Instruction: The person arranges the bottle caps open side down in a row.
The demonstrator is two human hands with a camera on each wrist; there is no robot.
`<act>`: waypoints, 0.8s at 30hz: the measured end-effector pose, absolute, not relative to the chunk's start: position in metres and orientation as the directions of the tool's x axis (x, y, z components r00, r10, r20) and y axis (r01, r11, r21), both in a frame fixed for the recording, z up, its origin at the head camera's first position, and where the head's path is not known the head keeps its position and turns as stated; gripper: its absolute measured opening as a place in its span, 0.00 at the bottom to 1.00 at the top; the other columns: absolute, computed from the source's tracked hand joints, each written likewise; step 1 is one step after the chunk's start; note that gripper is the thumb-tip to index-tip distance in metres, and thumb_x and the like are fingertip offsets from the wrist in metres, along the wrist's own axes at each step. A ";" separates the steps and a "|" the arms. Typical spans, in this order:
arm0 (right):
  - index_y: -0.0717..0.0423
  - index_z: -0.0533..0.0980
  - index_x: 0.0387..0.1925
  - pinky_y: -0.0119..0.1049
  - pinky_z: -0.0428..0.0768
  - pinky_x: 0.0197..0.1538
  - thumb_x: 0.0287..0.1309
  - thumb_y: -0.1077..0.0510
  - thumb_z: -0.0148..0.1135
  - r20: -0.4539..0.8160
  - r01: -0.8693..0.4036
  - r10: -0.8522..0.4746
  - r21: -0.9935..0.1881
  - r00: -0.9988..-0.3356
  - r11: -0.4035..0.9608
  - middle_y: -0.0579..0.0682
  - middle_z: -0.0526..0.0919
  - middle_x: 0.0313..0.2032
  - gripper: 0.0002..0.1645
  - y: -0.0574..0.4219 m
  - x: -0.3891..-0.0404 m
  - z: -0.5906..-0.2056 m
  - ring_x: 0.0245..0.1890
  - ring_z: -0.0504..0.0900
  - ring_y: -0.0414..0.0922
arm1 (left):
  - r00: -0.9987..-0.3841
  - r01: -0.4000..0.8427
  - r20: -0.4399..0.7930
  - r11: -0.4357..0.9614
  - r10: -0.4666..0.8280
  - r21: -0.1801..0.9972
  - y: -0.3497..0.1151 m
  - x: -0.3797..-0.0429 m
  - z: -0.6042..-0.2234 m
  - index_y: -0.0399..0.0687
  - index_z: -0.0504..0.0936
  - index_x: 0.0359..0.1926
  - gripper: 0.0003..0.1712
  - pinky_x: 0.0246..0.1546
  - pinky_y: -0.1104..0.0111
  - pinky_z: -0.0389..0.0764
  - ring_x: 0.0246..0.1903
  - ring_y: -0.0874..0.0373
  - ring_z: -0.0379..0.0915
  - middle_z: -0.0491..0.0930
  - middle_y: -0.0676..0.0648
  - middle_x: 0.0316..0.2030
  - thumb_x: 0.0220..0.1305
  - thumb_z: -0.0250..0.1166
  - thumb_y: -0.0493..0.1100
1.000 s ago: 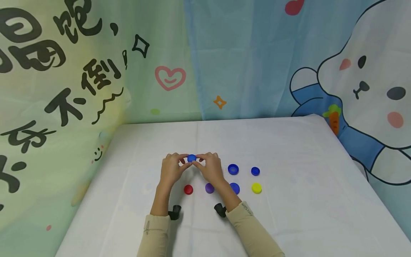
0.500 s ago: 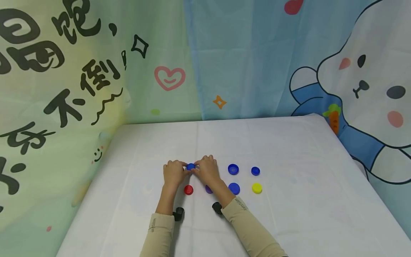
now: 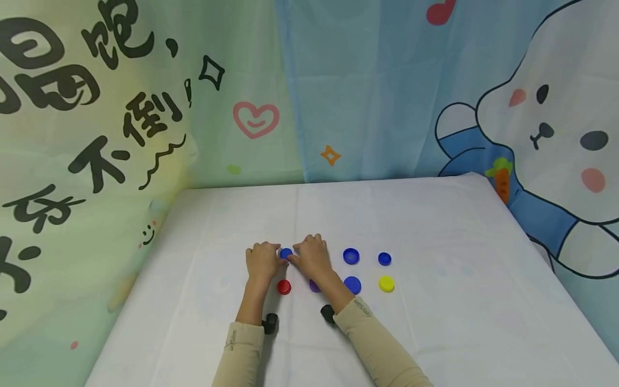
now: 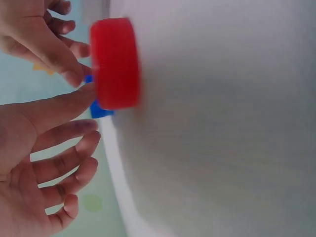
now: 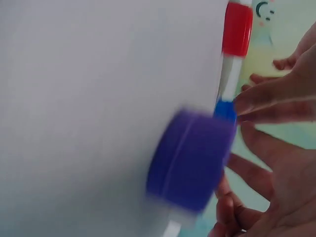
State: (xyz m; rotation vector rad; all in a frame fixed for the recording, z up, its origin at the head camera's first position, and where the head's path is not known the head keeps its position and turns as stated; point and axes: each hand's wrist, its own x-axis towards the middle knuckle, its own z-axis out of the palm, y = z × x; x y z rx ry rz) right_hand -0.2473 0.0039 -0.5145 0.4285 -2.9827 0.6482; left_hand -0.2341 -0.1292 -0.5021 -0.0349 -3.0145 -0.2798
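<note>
White tabletop (image 3: 435,231), left hand (image 3: 263,262) and right hand (image 3: 312,255) both loosely open either side of a little blue cap (image 3: 286,253), can't really tell if they're touching it.

Soft, diffuse light of middling brightness fills the head view, greying the white tablecloth (image 3: 435,322) slightly and laying a faint, soft-edged shadow just to the right of the left sleeve (image 3: 240,352), while the backdrop (image 3: 358,91) stays legible to its far edge. Both wrist views are dimmer and hazier: the near red cap (image 4: 115,64) in the left one and the near purple cap (image 5: 195,160) in the right one smear at their rims, and the cloth behind dissolves into smooth grey, darker toward the near side.
</note>
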 end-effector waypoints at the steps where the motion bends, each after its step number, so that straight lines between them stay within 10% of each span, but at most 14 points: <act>1: 0.52 0.82 0.44 0.40 0.67 0.41 0.52 0.46 0.66 0.119 -0.271 -0.243 -0.413 -0.963 0.870 0.54 0.78 0.39 0.21 0.007 -0.247 -0.514 0.39 0.69 0.49 | -0.993 0.035 0.120 0.981 0.012 0.189 -0.128 -0.233 -0.500 0.50 0.84 0.46 0.26 0.36 0.57 0.68 0.35 0.47 0.74 0.82 0.44 0.35 0.44 0.74 0.53; 11: 0.53 0.82 0.44 0.44 0.65 0.41 0.53 0.53 0.66 0.172 -0.201 -0.120 -0.611 -0.978 0.766 0.54 0.79 0.35 0.16 0.053 -0.243 -0.496 0.35 0.69 0.49 | -0.968 0.189 0.217 0.940 0.129 0.284 -0.099 -0.234 -0.479 0.50 0.82 0.49 0.26 0.32 0.61 0.70 0.29 0.53 0.73 0.78 0.51 0.25 0.48 0.72 0.51; 24: 0.53 0.84 0.40 0.41 0.64 0.34 0.42 0.52 0.74 0.117 -0.191 -0.153 -0.487 -0.981 0.852 0.53 0.79 0.33 0.19 0.065 -0.241 -0.520 0.33 0.69 0.48 | -0.976 0.212 0.097 0.943 0.193 0.255 -0.077 -0.239 -0.503 0.48 0.86 0.38 0.20 0.33 0.62 0.74 0.30 0.53 0.75 0.82 0.49 0.27 0.42 0.74 0.51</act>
